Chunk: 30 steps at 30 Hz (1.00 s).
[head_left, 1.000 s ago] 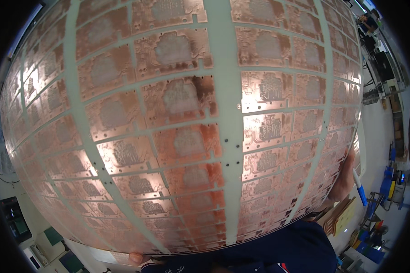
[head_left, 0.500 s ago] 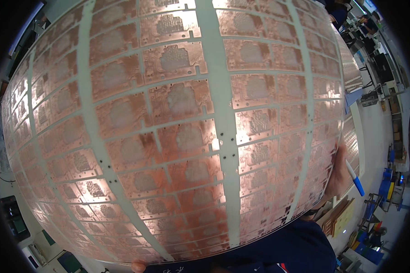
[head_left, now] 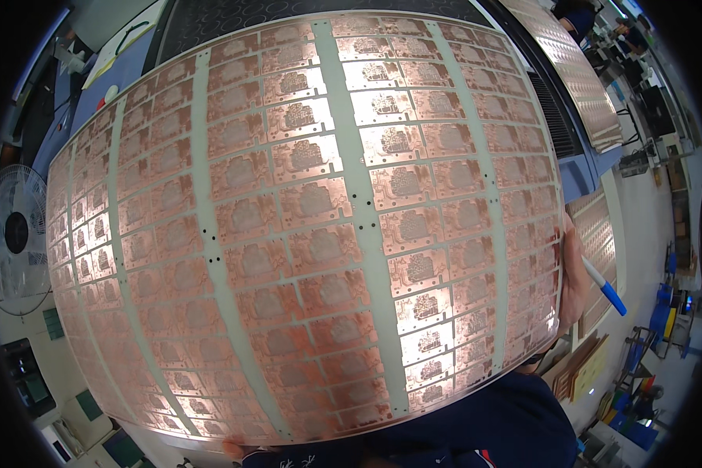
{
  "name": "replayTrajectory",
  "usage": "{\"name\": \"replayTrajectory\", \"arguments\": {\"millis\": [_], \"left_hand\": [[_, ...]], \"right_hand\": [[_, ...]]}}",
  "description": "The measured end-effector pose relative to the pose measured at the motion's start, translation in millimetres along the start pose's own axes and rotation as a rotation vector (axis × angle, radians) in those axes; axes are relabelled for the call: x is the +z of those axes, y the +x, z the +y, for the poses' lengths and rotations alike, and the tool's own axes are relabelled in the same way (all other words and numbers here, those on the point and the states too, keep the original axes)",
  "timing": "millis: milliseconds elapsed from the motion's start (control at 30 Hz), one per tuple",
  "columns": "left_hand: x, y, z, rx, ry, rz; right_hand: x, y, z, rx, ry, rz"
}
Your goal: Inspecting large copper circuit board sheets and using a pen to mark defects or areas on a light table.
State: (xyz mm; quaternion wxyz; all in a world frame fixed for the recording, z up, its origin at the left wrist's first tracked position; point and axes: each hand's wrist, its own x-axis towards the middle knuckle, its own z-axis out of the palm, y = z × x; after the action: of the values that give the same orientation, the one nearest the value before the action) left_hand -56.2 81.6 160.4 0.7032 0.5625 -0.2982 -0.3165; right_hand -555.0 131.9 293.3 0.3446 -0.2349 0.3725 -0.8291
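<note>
A large copper-coloured circuit board panel [head_left: 320,242], with many repeated board patterns split by pale green strips, fills most of the head view and is held up tilted in front of me. My right hand [head_left: 573,273] grips its right edge, with the fingers mostly behind the panel. A white marker pen with a blue end [head_left: 604,288] sticks out to the right from that hand. At the lower edge, toward the left, my left hand [head_left: 232,448] holds the panel; only a little of the fingers shows.
Beyond the panel's far edge lies a black surface with a circle pattern [head_left: 234,17]. More copper panels [head_left: 565,70] rest at the far right. A white fan [head_left: 15,230] stands at left. Stacked boards [head_left: 579,370] lie at lower right. Another person [head_left: 576,19] is at top right.
The panel has moved away from the camera and looks smaller. Its far edge, the black surface and more of the fan now show. Both hands keep their hold.
</note>
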Motion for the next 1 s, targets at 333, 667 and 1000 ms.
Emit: {"name": "replayTrajectory", "arguments": {"millis": [333, 667, 1000], "left_hand": [[83.1, -31.3, 18.4, -0.071, 0.027, -0.212], [205.8, -4.4, 27.6, -0.217, -0.172, -0.975], [213.2, -5.2, 27.8, -0.295, -0.174, -0.865]], "right_hand": [[-4.6, 1.0, -0.4, -0.029, -0.012, 0.197], [-158.9, 133.7, -105.9, -0.376, 0.116, 0.157], [-380.9, 274.8, -188.5, -0.375, 0.052, 0.831]]}}
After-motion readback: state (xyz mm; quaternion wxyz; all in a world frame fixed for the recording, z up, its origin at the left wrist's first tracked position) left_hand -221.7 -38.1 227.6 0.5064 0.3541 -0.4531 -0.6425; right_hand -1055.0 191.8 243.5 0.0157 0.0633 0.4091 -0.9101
